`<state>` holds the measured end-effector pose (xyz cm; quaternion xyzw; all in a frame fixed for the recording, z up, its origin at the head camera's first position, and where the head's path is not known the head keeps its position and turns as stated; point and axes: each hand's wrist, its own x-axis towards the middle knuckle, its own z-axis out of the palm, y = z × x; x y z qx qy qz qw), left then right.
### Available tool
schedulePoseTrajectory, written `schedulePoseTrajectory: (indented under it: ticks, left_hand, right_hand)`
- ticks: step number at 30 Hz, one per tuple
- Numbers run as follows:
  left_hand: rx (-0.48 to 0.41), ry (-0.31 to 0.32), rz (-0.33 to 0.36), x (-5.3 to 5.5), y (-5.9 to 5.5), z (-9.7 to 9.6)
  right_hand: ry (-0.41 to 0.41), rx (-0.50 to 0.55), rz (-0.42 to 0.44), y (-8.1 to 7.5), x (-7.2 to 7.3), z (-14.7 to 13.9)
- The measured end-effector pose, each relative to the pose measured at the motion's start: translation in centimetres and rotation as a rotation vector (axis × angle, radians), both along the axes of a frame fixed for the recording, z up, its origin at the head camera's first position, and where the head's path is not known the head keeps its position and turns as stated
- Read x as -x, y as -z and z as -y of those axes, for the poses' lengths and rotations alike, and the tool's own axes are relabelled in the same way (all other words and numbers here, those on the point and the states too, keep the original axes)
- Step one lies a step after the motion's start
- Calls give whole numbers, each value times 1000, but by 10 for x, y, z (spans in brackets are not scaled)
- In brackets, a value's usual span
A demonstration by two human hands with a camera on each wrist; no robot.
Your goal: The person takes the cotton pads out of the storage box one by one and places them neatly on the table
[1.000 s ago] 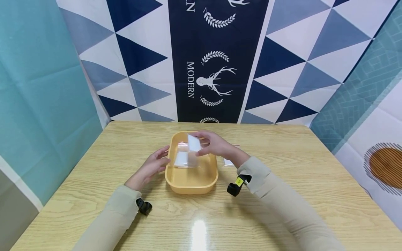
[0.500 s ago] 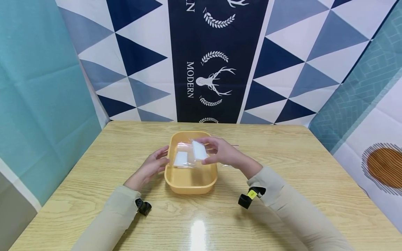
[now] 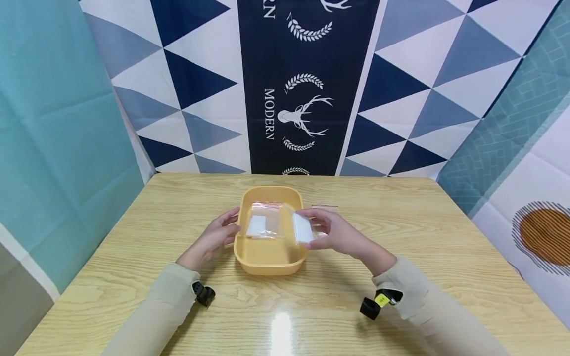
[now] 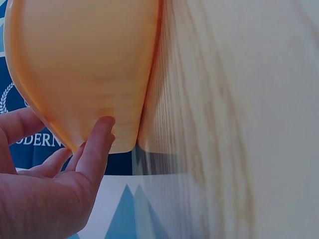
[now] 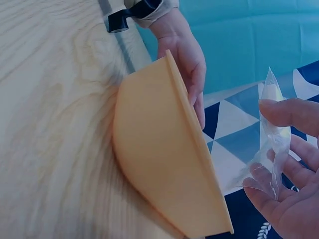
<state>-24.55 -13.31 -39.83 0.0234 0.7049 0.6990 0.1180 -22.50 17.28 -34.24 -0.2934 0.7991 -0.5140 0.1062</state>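
Note:
A yellow plastic basin stands on the table. At its left rim, my left hand holds on; in the left wrist view its fingers lie against the outer wall. With thumb and fingers, my right hand pinches a clear plastic bag with a flat white block inside, over the basin's right rim. In the right wrist view the held bag hangs between thumb and fingertips. Another clear zip bag with a white block lies inside the basin.
Another clear bag with a red zip strip lies on the table right of the basin, partly hidden behind my right hand. The wooden table ends at a patterned cloth backdrop.
My right hand has moved right and slightly toward me with the bag, from over the basin's middle to its right rim. The left hand and the basin have stayed put.

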Motion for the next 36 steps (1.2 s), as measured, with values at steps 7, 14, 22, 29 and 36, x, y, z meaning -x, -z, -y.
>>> schedulePoseTrajectory:
  ticks: [7, 14, 22, 29, 36]
  left_hand:
    - [0, 9, -2, -1, 0, 1]
    - [6, 11, 3, 0, 0, 1]
    - [5, 0, 8, 1, 0, 0]
    - [26, 10, -5, 0, 0, 1]
    - [3, 6, 3, 0, -1, 1]
  right_hand:
    - [33, 12, -1, 7, -10, -18]
    - [82, -47, -3, 10, -19, -35]
    - [107, -144, -31, 19, -24, -55]
    - [117, -231, -87, 32, -24, -68]
    - [76, -317, -126, 47, -23, -76]
